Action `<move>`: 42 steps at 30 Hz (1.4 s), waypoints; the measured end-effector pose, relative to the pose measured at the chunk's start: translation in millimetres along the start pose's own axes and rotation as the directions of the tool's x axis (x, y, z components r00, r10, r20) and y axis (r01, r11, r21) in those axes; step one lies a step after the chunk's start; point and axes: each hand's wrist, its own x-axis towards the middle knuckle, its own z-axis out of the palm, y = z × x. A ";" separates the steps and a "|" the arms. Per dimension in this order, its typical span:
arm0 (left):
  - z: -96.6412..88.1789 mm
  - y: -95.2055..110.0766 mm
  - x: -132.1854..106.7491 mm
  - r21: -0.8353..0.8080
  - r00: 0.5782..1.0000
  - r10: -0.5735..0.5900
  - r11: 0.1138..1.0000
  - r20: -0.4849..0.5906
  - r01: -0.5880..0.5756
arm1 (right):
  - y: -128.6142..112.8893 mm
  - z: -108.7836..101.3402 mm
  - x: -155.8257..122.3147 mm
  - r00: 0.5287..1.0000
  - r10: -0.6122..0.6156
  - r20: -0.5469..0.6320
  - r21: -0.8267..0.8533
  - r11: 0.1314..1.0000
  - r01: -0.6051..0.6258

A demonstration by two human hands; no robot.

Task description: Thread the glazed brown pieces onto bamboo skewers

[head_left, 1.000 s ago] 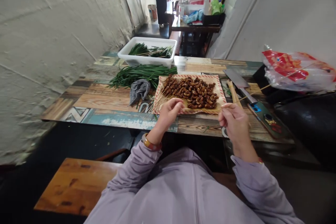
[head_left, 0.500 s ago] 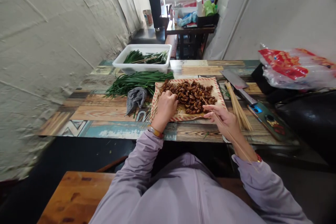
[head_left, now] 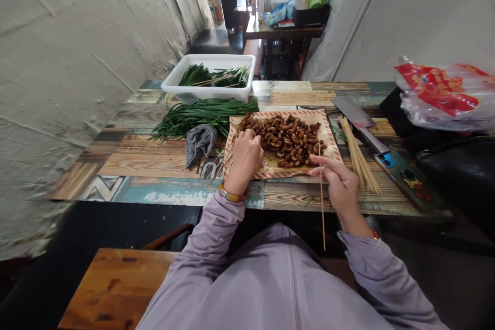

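A red-and-white striped paper tray (head_left: pixel 332 139) on the patterned table holds a heap of glossy brown pupae (head_left: pixel 288 135). My left hand (head_left: pixel 244 157) rests on the tray's left part, fingers curled down among the pupae; what they pinch is hidden. My right hand (head_left: pixel 337 181) sits at the tray's near right corner, pinching a thin bamboo skewer (head_left: pixel 322 211) that points back toward my body. Several finished skewers (head_left: pixel 223 161) poke out under my left hand.
A bundle of bare skewers (head_left: pixel 358 154), a cleaver (head_left: pixel 353 115) and a phone (head_left: pixel 406 180) lie right of the tray. Green chives (head_left: pixel 201 113), a grey rag (head_left: pixel 199 140) and a white tub (head_left: pixel 209 78) sit left and behind. A red plastic bag (head_left: pixel 444 95) is far right. A wooden bench (head_left: pixel 116 289) is below.
My left hand moved from the tray's near edge onto the pupae. My right hand turned the skewer from pointing right and away to pointing back at me.
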 end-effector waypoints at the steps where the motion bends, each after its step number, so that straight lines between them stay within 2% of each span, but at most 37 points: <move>1: -0.4 0.2 -0.3 -0.002 1.000 0.000 1.000 -0.003 0.000 | -0.8 0.2 0.1 1.000 0.022 -0.013 0.014 1.000 -0.022; 6: -4.4 1.1 -1.6 -0.029 0.999 0.034 0.999 0.022 -0.033 | -3.9 1.6 1.1 0.997 0.073 -0.039 0.017 0.997 -0.073; 11: -5.5 0.3 -2.2 -0.033 0.995 0.095 0.995 0.029 -0.094 | -1.6 2.0 2.2 0.999 0.020 -0.039 0.022 1.000 -0.019; 16: -2.2 -0.7 -3.1 -0.024 0.989 0.147 0.989 0.019 -0.146 | 4.2 1.4 2.1 0.998 -0.007 -0.060 -0.045 0.999 0.004; 23: 1.2 -1.5 -3.0 0.005 0.991 0.128 0.992 0.027 -0.128 | 8.2 2.5 2.6 1.000 -0.005 -0.021 -0.046 0.999 0.004; 26: 4.0 -3.3 -2.9 -0.055 0.992 0.124 0.991 0.009 -0.123 | 9.5 2.9 3.7 1.000 -0.026 -0.018 -0.021 0.999 0.025; 29: 6.8 -4.7 -2.3 -0.244 0.995 0.086 0.965 -0.054 -0.097 | 11.7 3.2 4.0 1.000 -0.022 -0.009 0.057 0.998 0.023; 31: 6.9 -4.7 -1.3 -0.468 0.997 0.027 0.882 -0.074 -0.059 | 12.2 3.7 3.9 1.000 -0.006 0.001 0.098 0.995 0.005; 32: 6.1 -4.3 -0.5 -0.593 0.998 -0.008 0.805 -0.056 -0.027 | 11.7 4.2 3.8 1.000 0.003 0.011 0.111 0.994 -0.004; 35: 0.3 -1.9 3.6 -0.871 0.993 -0.067 0.478 0.093 0.114 | 5.6 7.2 4.7 0.998 0.010 0.057 0.139 0.990 -0.018; 38: -8.6 1.9 9.6 -0.960 0.979 -0.051 0.196 0.196 0.202 | -5.6 12.8 8.4 0.989 0.003 0.145 0.144 0.989 -0.024; 40: -13.7 4.5 13.7 -0.970 0.974 -0.033 0.084 0.225 0.227 | -12.6 17.2 12.6 0.980 0.007 0.200 0.118 0.993 -0.031; 42: -16.2 6.0 16.7 -0.967 0.967 0.003 0.025 0.255 0.255 | -16.6 21.1 17.4 0.972 0.011 0.235 0.073 0.997 -0.029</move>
